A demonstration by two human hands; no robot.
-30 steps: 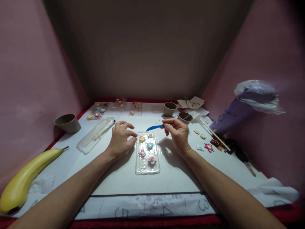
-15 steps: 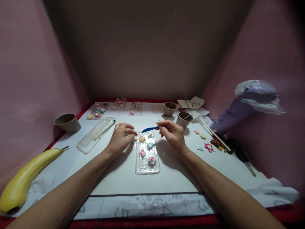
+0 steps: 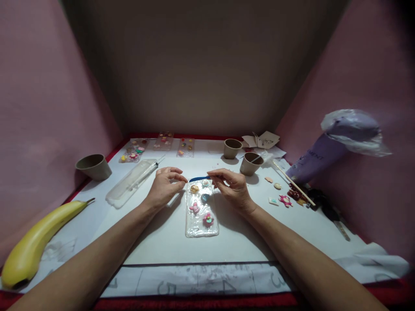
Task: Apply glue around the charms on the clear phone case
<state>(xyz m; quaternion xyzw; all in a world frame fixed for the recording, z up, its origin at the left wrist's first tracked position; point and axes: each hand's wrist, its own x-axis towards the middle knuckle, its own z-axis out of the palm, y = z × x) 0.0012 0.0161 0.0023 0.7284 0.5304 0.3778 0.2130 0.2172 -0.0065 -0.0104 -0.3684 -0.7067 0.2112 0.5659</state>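
Note:
A clear phone case (image 3: 201, 226) lies flat on the white board, coated with something glossy. Several small charms sit on it, among them a pink rabbit (image 3: 195, 208), a pink flower-like charm (image 3: 208, 219) and a yellow one (image 3: 194, 189). My right hand (image 3: 234, 188) pinches a blue plastic knife (image 3: 198, 178), its blade across the case's far edge. My left hand (image 3: 167, 185) is closed, thumb and fingertips together at the case's far left corner. Whether it grips the edge or something small there I cannot make out.
Loose charms (image 3: 285, 201) and a wooden stick (image 3: 293, 183) lie to the right, near a purple bag (image 3: 319, 155). Brown cups (image 3: 251, 165) stand behind my right hand, another cup (image 3: 94, 167) at left. A syringe tray (image 3: 131, 185) and a banana-shaped object (image 3: 39, 246) lie left.
My right hand has shifted slightly left and down with the blue knife, bringing its blade nearer my left fingertips. My left hand stays almost still at the case's corner.

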